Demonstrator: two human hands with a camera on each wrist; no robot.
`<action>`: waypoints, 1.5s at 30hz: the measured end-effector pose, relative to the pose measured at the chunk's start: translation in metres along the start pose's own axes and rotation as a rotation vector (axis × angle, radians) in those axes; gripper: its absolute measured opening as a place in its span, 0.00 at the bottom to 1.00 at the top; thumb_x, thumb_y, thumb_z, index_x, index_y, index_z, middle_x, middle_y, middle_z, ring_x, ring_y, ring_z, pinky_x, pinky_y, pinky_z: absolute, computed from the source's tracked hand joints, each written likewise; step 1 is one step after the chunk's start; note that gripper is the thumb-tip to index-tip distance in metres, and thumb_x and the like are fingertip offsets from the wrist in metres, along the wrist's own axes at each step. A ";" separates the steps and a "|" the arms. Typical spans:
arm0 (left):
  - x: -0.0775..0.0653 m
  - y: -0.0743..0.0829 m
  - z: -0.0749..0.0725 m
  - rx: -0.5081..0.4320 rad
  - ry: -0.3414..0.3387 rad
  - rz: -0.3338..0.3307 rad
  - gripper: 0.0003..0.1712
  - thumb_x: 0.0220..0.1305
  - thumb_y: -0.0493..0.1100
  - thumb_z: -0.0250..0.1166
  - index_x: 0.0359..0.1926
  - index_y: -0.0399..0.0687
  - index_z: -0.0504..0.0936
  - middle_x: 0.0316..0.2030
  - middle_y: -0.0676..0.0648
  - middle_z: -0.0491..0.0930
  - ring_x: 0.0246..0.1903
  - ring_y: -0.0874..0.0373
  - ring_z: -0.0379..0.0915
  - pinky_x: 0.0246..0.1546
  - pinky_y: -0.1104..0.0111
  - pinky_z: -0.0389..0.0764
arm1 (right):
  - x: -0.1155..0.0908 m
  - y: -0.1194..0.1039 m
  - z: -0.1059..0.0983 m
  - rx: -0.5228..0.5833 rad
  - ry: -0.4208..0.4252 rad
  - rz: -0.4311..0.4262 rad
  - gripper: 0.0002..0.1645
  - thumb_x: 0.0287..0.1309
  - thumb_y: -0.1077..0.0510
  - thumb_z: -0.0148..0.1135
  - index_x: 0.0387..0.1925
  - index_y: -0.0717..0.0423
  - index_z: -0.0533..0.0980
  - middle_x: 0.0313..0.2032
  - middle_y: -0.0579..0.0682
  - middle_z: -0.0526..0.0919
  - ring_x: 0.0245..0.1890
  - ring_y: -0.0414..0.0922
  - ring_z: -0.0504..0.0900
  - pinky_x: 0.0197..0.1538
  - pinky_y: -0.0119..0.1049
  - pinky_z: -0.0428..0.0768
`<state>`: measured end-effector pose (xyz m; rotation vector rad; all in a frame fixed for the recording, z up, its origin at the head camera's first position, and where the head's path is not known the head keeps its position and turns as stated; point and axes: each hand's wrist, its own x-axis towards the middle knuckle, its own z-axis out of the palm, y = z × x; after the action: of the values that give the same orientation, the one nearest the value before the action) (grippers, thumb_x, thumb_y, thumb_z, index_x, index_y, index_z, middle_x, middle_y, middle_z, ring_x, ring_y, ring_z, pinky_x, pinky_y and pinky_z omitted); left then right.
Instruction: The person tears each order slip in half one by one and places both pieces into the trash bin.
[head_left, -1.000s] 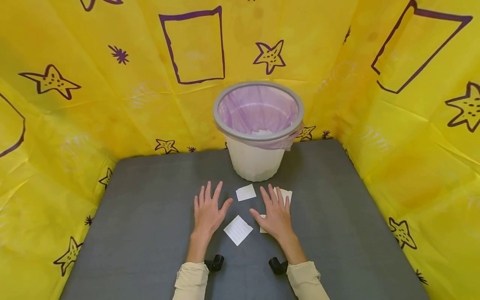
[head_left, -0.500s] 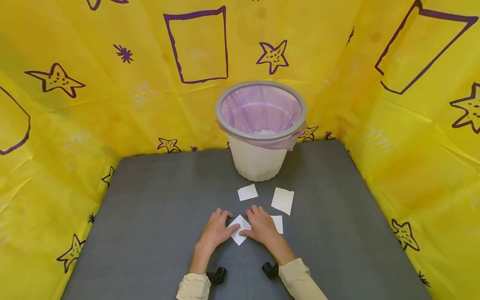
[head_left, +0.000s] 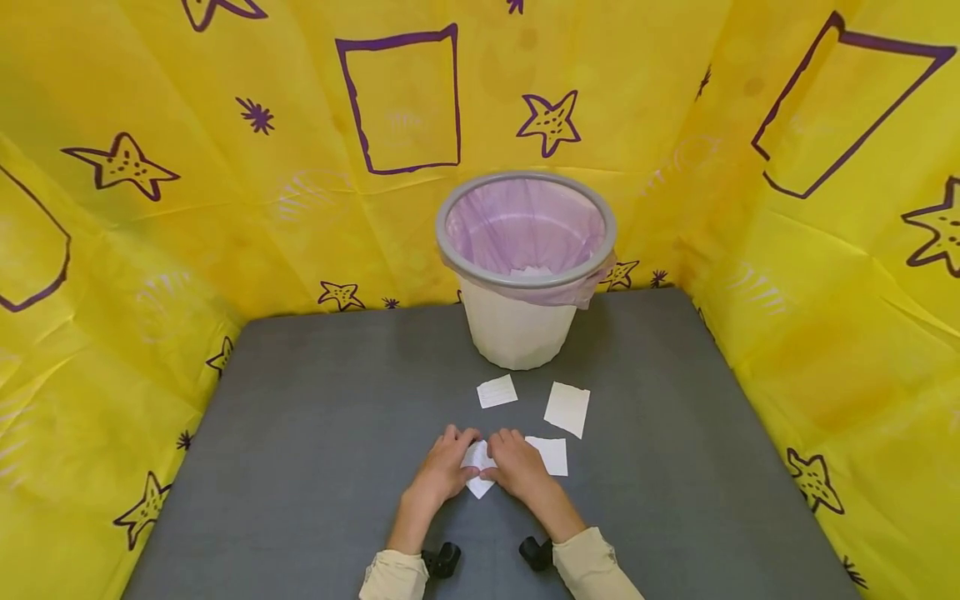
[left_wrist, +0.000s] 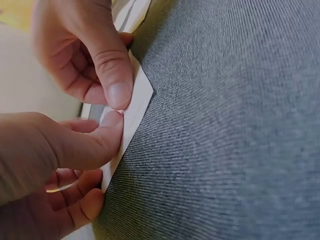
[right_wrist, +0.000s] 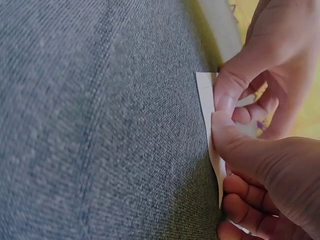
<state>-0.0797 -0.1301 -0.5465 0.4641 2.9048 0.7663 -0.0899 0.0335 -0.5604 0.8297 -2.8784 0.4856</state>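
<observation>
Pinching a small white paper [head_left: 477, 455] in the grip of both left hand [head_left: 442, 468] and right hand [head_left: 519, 467], with thumbs close together on it, at the surface of the grey table [head_left: 322, 400]. Having a second slip [head_left: 552, 457] at three o'clock beside the right hand, a third slip [head_left: 567, 409] at two, a fourth slip [head_left: 497, 391] just past twelve. Facing, beyond that, an upright white bin [head_left: 517, 333].

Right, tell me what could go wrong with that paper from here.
The left hand and right hand pinch the held paper with their thumbs nearly meeting, so pulling them apart could tear it. In the head view, the right hand also partly covers the neighbouring sheet, so it might nudge that one aside.
</observation>
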 end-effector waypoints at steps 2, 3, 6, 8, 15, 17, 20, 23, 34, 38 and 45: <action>0.001 0.001 -0.001 0.017 -0.012 -0.001 0.25 0.51 0.36 0.73 0.50 0.50 0.75 0.35 0.46 0.69 0.36 0.51 0.70 0.39 0.58 0.74 | -0.001 -0.001 0.000 -0.008 0.018 -0.013 0.23 0.40 0.46 0.77 0.28 0.53 0.73 0.27 0.47 0.74 0.29 0.45 0.73 0.28 0.33 0.73; 0.002 0.002 -0.002 0.022 -0.018 -0.003 0.25 0.51 0.36 0.73 0.50 0.51 0.75 0.35 0.46 0.69 0.36 0.51 0.70 0.39 0.59 0.74 | -0.001 -0.002 0.000 -0.014 0.024 -0.018 0.23 0.40 0.46 0.77 0.28 0.53 0.73 0.27 0.47 0.74 0.29 0.45 0.72 0.29 0.33 0.73; 0.004 0.003 -0.003 0.042 -0.037 -0.018 0.24 0.50 0.35 0.73 0.48 0.53 0.75 0.35 0.45 0.69 0.36 0.50 0.70 0.37 0.58 0.75 | -0.001 -0.002 -0.001 0.002 0.026 0.001 0.24 0.39 0.47 0.78 0.29 0.54 0.73 0.27 0.47 0.73 0.29 0.46 0.72 0.28 0.33 0.72; 0.005 0.004 -0.003 0.047 -0.047 -0.029 0.23 0.50 0.35 0.73 0.47 0.53 0.75 0.35 0.45 0.69 0.35 0.50 0.71 0.35 0.58 0.75 | 0.000 -0.003 -0.002 0.023 0.008 0.039 0.25 0.39 0.46 0.78 0.30 0.54 0.72 0.27 0.48 0.72 0.29 0.46 0.72 0.27 0.34 0.72; 0.006 0.008 -0.004 0.054 -0.035 -0.052 0.21 0.51 0.35 0.72 0.43 0.54 0.75 0.37 0.46 0.69 0.38 0.49 0.70 0.29 0.59 0.74 | 0.002 -0.002 -0.004 0.057 -0.008 0.095 0.26 0.39 0.48 0.79 0.31 0.56 0.72 0.29 0.49 0.70 0.31 0.46 0.71 0.26 0.35 0.73; 0.006 0.009 -0.003 0.064 -0.012 -0.048 0.20 0.51 0.36 0.73 0.43 0.55 0.76 0.37 0.46 0.69 0.39 0.49 0.69 0.28 0.60 0.74 | 0.002 -0.002 -0.005 0.069 0.005 0.083 0.23 0.40 0.50 0.79 0.28 0.55 0.72 0.29 0.49 0.70 0.31 0.46 0.71 0.27 0.35 0.73; 0.005 0.009 0.000 0.084 0.027 -0.035 0.21 0.52 0.38 0.73 0.47 0.54 0.76 0.38 0.46 0.71 0.40 0.49 0.69 0.29 0.60 0.75 | 0.001 -0.002 -0.004 0.062 0.023 0.064 0.19 0.42 0.52 0.77 0.25 0.54 0.73 0.28 0.48 0.71 0.31 0.46 0.71 0.27 0.34 0.74; 0.005 0.007 0.000 0.048 0.064 -0.026 0.25 0.52 0.37 0.73 0.50 0.50 0.75 0.37 0.45 0.74 0.39 0.48 0.72 0.30 0.59 0.75 | 0.002 -0.002 -0.004 0.049 0.024 0.052 0.16 0.46 0.54 0.75 0.25 0.54 0.73 0.27 0.48 0.72 0.30 0.46 0.72 0.27 0.35 0.73; 0.024 0.004 -0.032 -0.274 0.142 0.052 0.27 0.56 0.34 0.70 0.57 0.43 0.73 0.38 0.47 0.78 0.33 0.60 0.71 0.34 0.72 0.72 | 0.034 0.017 -0.046 0.485 0.109 0.014 0.19 0.55 0.64 0.68 0.47 0.59 0.70 0.35 0.55 0.83 0.32 0.47 0.80 0.36 0.38 0.77; 0.036 0.008 -0.052 -0.315 0.175 0.128 0.20 0.58 0.36 0.69 0.52 0.41 0.76 0.37 0.47 0.79 0.32 0.61 0.72 0.34 0.74 0.76 | 0.050 0.025 -0.070 0.494 0.100 -0.053 0.19 0.57 0.65 0.66 0.49 0.59 0.71 0.39 0.56 0.83 0.33 0.46 0.80 0.37 0.35 0.77; 0.057 0.021 -0.095 -0.218 0.373 0.303 0.03 0.63 0.39 0.66 0.34 0.43 0.82 0.30 0.48 0.81 0.29 0.61 0.74 0.32 0.71 0.79 | 0.071 0.034 -0.114 0.461 0.101 -0.168 0.04 0.62 0.62 0.62 0.38 0.58 0.77 0.29 0.49 0.82 0.25 0.39 0.73 0.32 0.29 0.73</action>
<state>-0.1446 -0.1390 -0.4550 0.8277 3.0629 1.3260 -0.1663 0.0627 -0.4489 1.0578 -2.6056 1.1570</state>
